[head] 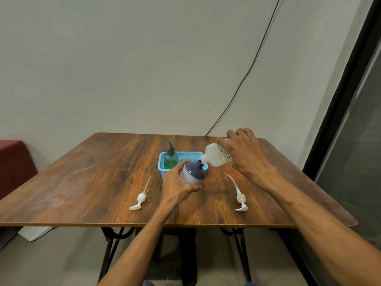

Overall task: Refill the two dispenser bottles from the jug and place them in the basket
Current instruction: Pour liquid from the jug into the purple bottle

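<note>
Centrally over the wooden table, the left hand wraps around the round purple bottle, which tilts toward one o'clock. The right hand clasps the white jug, tipped with its mouth at the bottle's open neck. Just behind, at twelve o'clock, the blue basket holds the green dispenser bottle upright. White pumps lie at eight o'clock and four o'clock.

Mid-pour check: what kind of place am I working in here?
Probably a plain indoor room, maybe a home or office corner: a wooden table by a bare wall, a cable running down it, and a dark-framed glass panel at right.
</note>
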